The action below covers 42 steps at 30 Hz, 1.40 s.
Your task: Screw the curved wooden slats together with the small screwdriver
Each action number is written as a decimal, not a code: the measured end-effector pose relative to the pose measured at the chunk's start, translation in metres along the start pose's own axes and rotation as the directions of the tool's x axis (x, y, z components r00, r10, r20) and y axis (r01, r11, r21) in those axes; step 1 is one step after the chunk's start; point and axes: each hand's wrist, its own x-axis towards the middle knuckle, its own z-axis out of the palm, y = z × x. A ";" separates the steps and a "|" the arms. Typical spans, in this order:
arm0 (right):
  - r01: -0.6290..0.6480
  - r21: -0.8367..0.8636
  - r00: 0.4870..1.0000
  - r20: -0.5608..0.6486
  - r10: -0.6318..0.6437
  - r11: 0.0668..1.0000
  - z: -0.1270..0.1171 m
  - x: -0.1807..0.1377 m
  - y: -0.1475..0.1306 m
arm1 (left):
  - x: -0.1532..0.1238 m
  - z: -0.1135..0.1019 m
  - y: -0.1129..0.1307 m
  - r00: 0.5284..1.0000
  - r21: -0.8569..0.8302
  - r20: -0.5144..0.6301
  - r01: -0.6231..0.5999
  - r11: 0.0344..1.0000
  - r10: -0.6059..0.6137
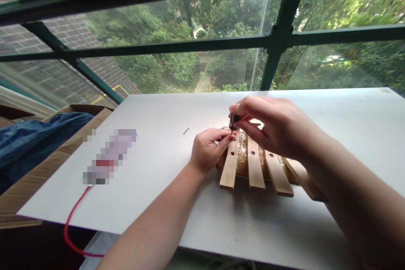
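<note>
Several wooden slats [255,164] with drilled holes lie fanned out on a white tabletop [164,194], over a clear bag of brownish pieces [242,156]. My right hand [272,128] is closed in a pinch on a small dark tool [233,120], held upright over the top end of the leftmost slat. My left hand [209,148] is curled beside that slat, its fingertips pinched at the tool's lower end. What they grip there is too small to name.
A small loose screw [186,130] lies on the table to the left. A blurred oblong object [109,156] with a red cord [71,228] lies further left. A cardboard box [47,164] with blue cloth [28,139] stands at the left. Windows run behind.
</note>
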 end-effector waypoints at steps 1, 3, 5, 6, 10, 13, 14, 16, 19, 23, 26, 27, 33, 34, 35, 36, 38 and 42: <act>0.001 -0.005 1.000 0.000 -0.001 1.000 0.000 0.000 0.000 | 0.000 0.000 0.000 1.000 0.002 0.003 -0.005 1.000 0.005; 0.003 -0.017 1.000 -0.001 -0.003 1.000 0.000 0.001 0.000 | 0.001 0.000 0.001 1.000 0.005 0.008 -0.017 1.000 0.017; 0.004 -0.024 1.000 0.000 -0.004 1.000 -0.001 0.001 -0.001 | 0.002 0.000 0.002 0.999 0.002 0.016 -0.031 1.000 0.031; 0.005 -0.024 1.000 -0.001 -0.005 1.000 -0.001 0.001 -0.001 | 0.003 0.000 0.002 0.999 -0.003 0.020 -0.039 0.999 0.039; 0.005 -0.028 1.000 -0.001 -0.005 1.000 -0.002 0.001 0.000 | 0.006 -0.001 0.004 0.997 -0.013 0.049 -0.063 0.998 0.063; 0.008 -0.034 1.000 0.002 -0.008 0.999 -0.002 0.001 -0.001 | 0.007 -0.001 0.005 0.995 -0.006 0.073 -0.071 0.997 0.072; 0.008 -0.034 1.000 0.002 -0.007 0.999 -0.002 0.001 -0.001 | 0.007 -0.001 0.006 0.994 -0.002 0.079 -0.074 0.997 0.074; 0.005 -0.032 1.000 0.002 -0.005 0.999 -0.001 0.001 -0.002 | 0.008 -0.001 0.006 0.993 0.007 0.086 -0.084 0.996 0.083; 0.004 -0.017 1.000 -0.003 -0.004 1.000 -0.001 0.001 -0.002 | 0.008 0.000 0.007 0.992 0.023 0.077 -0.100 0.995 0.098; -0.008 0.004 1.000 -0.022 0.008 1.000 0.000 0.000 0.000 | 0.007 0.000 0.008 0.992 0.043 0.095 -0.082 0.996 0.078; -0.014 0.017 0.999 -0.033 0.014 1.000 0.001 0.000 0.002 | 0.006 -0.002 0.009 0.989 0.032 0.139 -0.055 0.998 0.050; -0.015 0.021 0.999 -0.036 0.016 1.000 0.001 0.000 0.002 | 0.005 -0.003 0.010 0.988 0.025 0.150 -0.049 0.999 0.044; -0.025 0.018 0.999 -0.038 0.026 1.000 0.002 0.000 0.003 | 0.004 -0.004 0.010 0.989 0.005 0.146 -0.039 0.999 0.037; -0.027 0.019 0.999 -0.038 0.028 0.999 0.002 0.000 0.003 | 0.004 -0.004 0.010 0.989 0.006 0.144 -0.039 0.999 0.038; -0.029 0.020 0.999 -0.039 0.030 0.999 0.002 0.000 0.003 | 0.004 -0.004 0.010 0.989 0.006 0.144 -0.039 0.999 0.038; -0.031 0.018 0.999 -0.039 0.031 0.999 0.002 0.000 0.003 | 0.004 -0.004 0.010 0.989 0.005 0.143 -0.040 0.999 0.039; -0.033 0.004 0.999 -0.040 0.034 0.999 0.002 -0.001 0.003 | 0.004 -0.004 0.010 0.989 0.003 0.141 -0.043 0.999 0.043; -0.018 -0.015 0.999 -0.044 0.017 1.000 0.003 -0.001 0.002 | 0.004 -0.004 0.010 0.988 0.007 0.143 -0.060 0.998 0.059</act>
